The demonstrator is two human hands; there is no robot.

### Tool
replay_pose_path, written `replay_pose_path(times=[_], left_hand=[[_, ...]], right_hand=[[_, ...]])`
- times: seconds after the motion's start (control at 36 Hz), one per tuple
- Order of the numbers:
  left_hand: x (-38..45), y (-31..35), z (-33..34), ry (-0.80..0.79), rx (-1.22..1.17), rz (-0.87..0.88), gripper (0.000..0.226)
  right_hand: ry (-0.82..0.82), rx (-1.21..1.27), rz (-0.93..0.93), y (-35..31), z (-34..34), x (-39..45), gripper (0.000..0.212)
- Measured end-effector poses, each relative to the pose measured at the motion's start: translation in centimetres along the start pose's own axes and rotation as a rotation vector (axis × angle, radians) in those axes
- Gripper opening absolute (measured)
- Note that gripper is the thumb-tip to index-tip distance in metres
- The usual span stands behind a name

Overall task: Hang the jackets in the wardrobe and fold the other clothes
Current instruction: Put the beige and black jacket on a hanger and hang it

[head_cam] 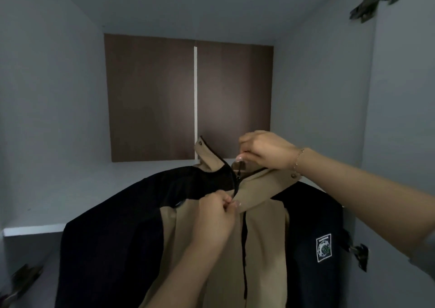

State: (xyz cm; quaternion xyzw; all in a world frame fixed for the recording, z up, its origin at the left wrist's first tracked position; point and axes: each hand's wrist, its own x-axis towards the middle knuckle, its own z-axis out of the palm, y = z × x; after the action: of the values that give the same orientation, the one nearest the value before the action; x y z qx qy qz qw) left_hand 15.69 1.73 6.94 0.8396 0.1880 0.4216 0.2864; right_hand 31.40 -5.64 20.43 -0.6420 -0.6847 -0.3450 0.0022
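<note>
Inside a grey wardrobe [58, 77], a tan-and-black jacket [263, 232] hangs in front of the person, its dark shoulders spread left and right and its tan front facing the camera. The left hand [215, 218], fingers curled, pinches the jacket's front edge just below the collar [261, 187], beside the black zip [244, 249] that runs down the middle. The right hand [266, 150] reaches in from the right and grips something small at the neck of the jacket, above the open collar; what it holds is too hidden to tell. A thin bracelet [297, 158] circles the right wrist. A white-bordered patch [324, 249] shows on the jacket's dark sleeve at right. Behind the jacket, two brown panels [150, 96] cover the wardrobe's back wall, split by a white strip [195, 100]. A shelf [35, 229] edge runs along the lower left. Metal hinges [374, 0] sit on the wardrobe's right side, one at top and one near the patch, with another at lower left.
</note>
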Motion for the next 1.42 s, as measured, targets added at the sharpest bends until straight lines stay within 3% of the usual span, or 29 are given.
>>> replay_pose_path(times=[0.11, 0.36, 0.5, 0.67, 0.78, 0.83, 0.89, 0.94, 1.03, 1.06, 1.14, 1.19, 1.33, 1.42], left_hand=[[0.6, -0.2, -0.2, -0.031, 0.012, -0.036, 0.022], [0.9, -0.7, -1.1, -0.121, 0.007, -0.090, 0.014], [1.0, -0.5, -1.7, -0.151, 0.030, -0.072, 0.022], [1.6, 0.1, -1.9, -0.136, 0.076, -0.030, 0.016], [2.5, 1.5, -0.2, -0.151, 0.177, 0.089, 0.096], [2.8, 2.2, 0.9, -0.105, 0.378, 0.169, 0.115], [3.3, 2.4, 1.5, 0.012, 0.440, 0.204, 0.105], [4.0, 1.9, 1.5, 0.151, 0.307, 0.229, 0.075], [4.6, 0.9, 0.6, 0.234, 0.080, 0.243, 0.017], [4.8, 0.7, 0.4, 0.238, -0.017, 0.209, 0.007], [5.9, -0.5, -0.5, 0.180, -0.280, -0.007, 0.036], [6.7, -1.4, -1.1, 0.127, -0.340, -0.114, 0.044], [8.0, -2.8, -0.7, 0.059, -0.055, -0.124, 0.040], [8.3, -2.9, -0.4, 0.060, 0.049, -0.126, 0.035]], right_hand=[[0.008, -0.004, 0.043, 2.0, -0.2, 1.9, 0.034], [0.080, -0.055, 0.186, 6.5, -1.3, 3.8, 0.039], [0.131, -0.113, 0.258, 7.6, -1.7, 4.3, 0.040], [0.314, 0.035, 0.284, 5.9, -1.6, 4.7, 0.035], [0.343, 0.235, 0.308, 4.8, -1.5, 4.7, 0.037], [0.340, 0.332, 0.311, 4.5, -1.4, 4.8, 0.039], [0.360, 0.422, 0.320, 4.3, -1.2, 4.8, 0.042], [0.373, 0.544, 0.353, 4.6, -0.6, 4.8, 0.044], [0.291, 0.721, 0.455, 5.1, 0.5, 4.5, 0.043], [0.251, 0.806, 0.495, 5.3, 0.9, 4.5, 0.042], [0.157, 1.028, 0.588, 5.4, 2.4, 4.3, 0.044], [0.091, 1.027, 0.655, 5.2, 3.7, 4.2, 0.045], [-0.465, 0.779, 0.762, 5.1, 7.1, 3.3, 0.074], [-0.435, 0.884, 0.744, 4.9, 9.4, 3.0, 0.075]])
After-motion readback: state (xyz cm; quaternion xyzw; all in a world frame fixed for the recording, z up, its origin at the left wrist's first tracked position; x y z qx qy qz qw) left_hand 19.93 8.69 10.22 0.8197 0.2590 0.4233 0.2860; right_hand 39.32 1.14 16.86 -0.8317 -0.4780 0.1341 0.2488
